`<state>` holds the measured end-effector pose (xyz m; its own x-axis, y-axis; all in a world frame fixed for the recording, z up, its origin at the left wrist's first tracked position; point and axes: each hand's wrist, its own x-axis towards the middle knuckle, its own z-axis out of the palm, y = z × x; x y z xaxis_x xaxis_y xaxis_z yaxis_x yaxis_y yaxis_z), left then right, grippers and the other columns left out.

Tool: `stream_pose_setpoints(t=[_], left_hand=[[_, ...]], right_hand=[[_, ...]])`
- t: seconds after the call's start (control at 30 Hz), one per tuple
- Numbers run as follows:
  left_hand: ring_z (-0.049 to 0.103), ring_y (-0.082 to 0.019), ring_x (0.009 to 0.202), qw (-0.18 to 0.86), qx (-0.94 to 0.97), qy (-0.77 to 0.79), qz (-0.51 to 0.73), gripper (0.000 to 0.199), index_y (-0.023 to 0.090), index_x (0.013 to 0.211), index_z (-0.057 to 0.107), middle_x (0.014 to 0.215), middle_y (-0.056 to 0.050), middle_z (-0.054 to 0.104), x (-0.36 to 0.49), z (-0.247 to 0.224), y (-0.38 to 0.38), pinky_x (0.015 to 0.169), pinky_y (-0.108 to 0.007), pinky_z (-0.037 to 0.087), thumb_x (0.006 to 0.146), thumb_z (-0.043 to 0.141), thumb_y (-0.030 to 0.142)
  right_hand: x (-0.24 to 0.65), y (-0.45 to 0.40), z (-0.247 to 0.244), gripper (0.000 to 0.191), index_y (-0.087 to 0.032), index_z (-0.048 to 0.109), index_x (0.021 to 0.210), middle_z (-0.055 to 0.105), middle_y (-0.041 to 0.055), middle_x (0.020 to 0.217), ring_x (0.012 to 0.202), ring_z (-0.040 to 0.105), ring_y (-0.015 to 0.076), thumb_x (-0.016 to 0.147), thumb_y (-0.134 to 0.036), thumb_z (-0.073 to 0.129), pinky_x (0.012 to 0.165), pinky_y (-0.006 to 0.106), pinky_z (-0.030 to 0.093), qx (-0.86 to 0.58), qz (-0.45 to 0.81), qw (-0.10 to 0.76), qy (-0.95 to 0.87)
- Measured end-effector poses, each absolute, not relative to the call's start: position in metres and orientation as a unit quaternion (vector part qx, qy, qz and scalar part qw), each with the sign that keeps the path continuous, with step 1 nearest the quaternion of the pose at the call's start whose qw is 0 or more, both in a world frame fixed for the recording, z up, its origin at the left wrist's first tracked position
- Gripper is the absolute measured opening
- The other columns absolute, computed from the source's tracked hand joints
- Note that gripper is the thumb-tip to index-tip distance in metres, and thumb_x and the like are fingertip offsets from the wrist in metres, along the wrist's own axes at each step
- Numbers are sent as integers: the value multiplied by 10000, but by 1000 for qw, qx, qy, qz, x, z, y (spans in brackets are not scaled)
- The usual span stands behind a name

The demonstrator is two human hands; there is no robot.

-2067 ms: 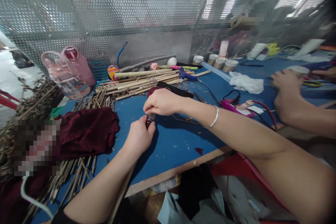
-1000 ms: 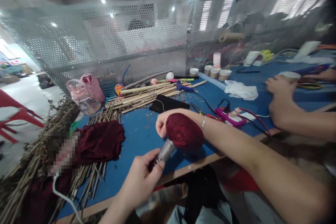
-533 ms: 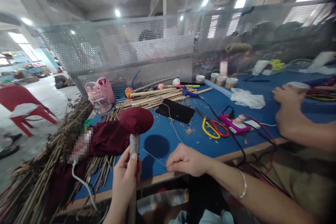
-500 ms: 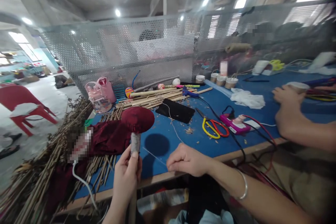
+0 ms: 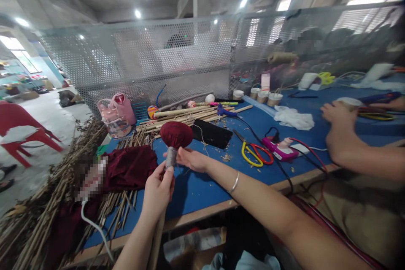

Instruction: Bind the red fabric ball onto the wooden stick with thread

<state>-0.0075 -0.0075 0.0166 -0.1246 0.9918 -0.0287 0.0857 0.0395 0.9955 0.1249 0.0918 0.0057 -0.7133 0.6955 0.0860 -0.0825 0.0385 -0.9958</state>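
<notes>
My left hand (image 5: 160,183) grips the wooden stick of a mallet just below its head. The rounded mallet head (image 5: 176,134) is covered in gathered maroon cloth and points up, tilted slightly. Pale grey thread is wound in a band (image 5: 171,157) round the neck beneath it. My right hand (image 5: 193,159), with a bangle on its wrist, is at the far right side of this band, fingertips partly hidden behind it. Its fingers are bent round a thin thread, hardly visible here. Left of the mallet lies crumpled maroon cloth (image 5: 131,166).
Scissors (image 5: 253,154) and a pink power strip (image 5: 280,148) with cables lie to the right. Behind are wooden sticks (image 5: 186,116), a blue glue gun (image 5: 226,111) and black cloth (image 5: 215,134). Another person's hand (image 5: 340,114) works at far right. Dry stalks (image 5: 63,190) are piled left.
My right hand has moved from the table's front edge up and left to the mallet's neck, its fingers straightening somewhat. My left hand has shifted the mallet slightly right.
</notes>
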Motion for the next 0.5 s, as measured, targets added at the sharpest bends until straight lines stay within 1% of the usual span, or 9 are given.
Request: stream_pose_setpoints(t=[0.03,0.07,0.1,0.13,0.2,0.27,0.33,0.43,0.5], left_hand=[[319,-55,325,447,478,569,498,443,138,1073,536,469,100,367,-8,16,-6,304,-166,275,792,513,480],[316,-59,325,437,473,580,499,471,139,1110,531,461,102,359,-8,16,-5,309,-167,275,789,515,483],[317,-62,326,427,468,592,499,497,140,1138,528,454,103,356,-9,15,-4,314,-170,276,785,515,489],[321,-66,326,415,463,603,499,518,138,1153,529,450,102,357,-11,15,-2,319,-174,279,781,513,499],[341,-72,332,388,464,621,499,542,133,1161,542,454,94,380,-13,12,1,336,-182,294,777,509,514],[379,-80,352,355,477,633,495,552,122,1162,559,473,73,436,-15,9,6,365,-191,319,781,505,517],[434,-96,391,322,494,641,492,557,111,1171,568,512,42,511,-16,5,10,404,-201,353,786,505,509],[543,-137,508,280,519,652,477,553,105,1196,564,646,-23,634,-14,0,16,498,-225,419,797,505,484],[596,-167,599,260,536,667,448,546,105,1223,550,765,-72,685,-11,-2,18,578,-252,451,814,490,464]], right_hand=[[119,92,3,749,-142,602,994,634,94,907,844,589,161,729,-786,326,831,318,437,-234,659,288,-654],[114,92,1,702,-131,604,893,611,63,778,715,564,134,748,-764,338,740,286,446,-240,650,290,-660],[111,92,-1,637,-128,590,808,567,31,690,632,512,111,766,-726,378,673,257,430,-248,632,302,-669],[110,92,-2,565,-127,572,750,520,5,641,592,458,94,783,-672,427,628,236,402,-256,608,316,-682],[110,91,-2,423,-124,557,707,455,-24,612,583,382,81,815,-529,494,589,214,347,-275,547,343,-712],[110,90,-1,286,-120,573,726,445,-31,622,615,371,83,831,-377,505,595,206,324,-284,507,344,-737],[112,90,-1,209,-118,587,734,456,-31,627,637,381,88,826,-280,492,607,205,320,-295,483,332,-754],[115,91,-5,179,-116,594,748,483,-23,648,644,394,92,815,-240,482,618,211,326,-302,483,326,-754],[117,91,-8,199,-117,589,759,492,-19,655,628,392,90,824,-270,479,608,214,328,-302,510,329,-736]])
